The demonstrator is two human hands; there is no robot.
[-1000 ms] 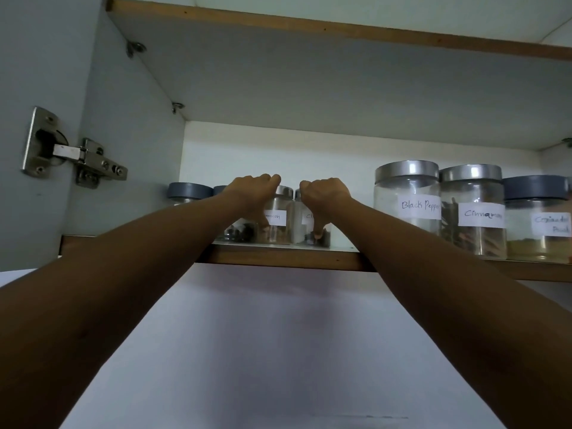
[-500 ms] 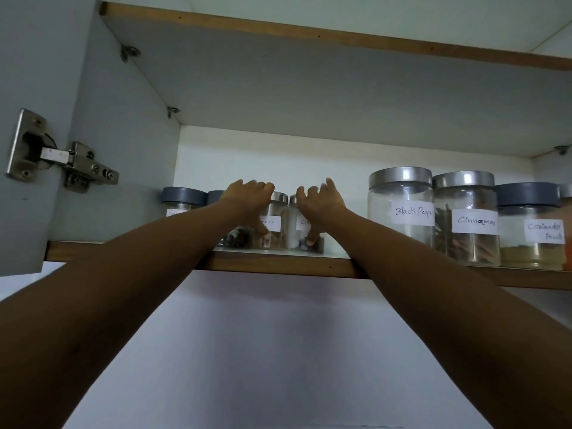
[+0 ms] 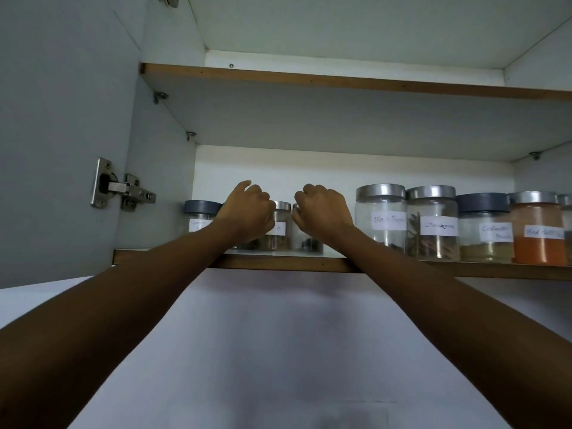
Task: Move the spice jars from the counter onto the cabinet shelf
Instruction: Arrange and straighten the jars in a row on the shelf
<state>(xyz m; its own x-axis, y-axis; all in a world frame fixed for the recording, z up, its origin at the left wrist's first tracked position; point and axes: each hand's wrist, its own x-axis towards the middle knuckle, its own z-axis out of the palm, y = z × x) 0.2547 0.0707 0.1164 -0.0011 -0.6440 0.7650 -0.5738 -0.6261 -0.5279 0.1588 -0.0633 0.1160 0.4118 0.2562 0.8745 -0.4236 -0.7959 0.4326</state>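
Orange-filled jar (image 3: 538,243), dark-grey lid (image 3: 483,202) — brown-edged shelf (image 3: 278,263), white labels (image 3: 439,226)

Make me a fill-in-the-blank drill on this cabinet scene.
The left hand and right hand are at the shelf, the ____ of two.
The hinge is to their ____.
The jar right of the dark-lidded jar holds ____ powder.
Missing words: lower; left; orange.

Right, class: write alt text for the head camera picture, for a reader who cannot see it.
A person's left hand and right hand, both curled, reach up to small jars on a cabinet shelf; any grip is unclear. Bigger labelled jars stand in a row to the right.
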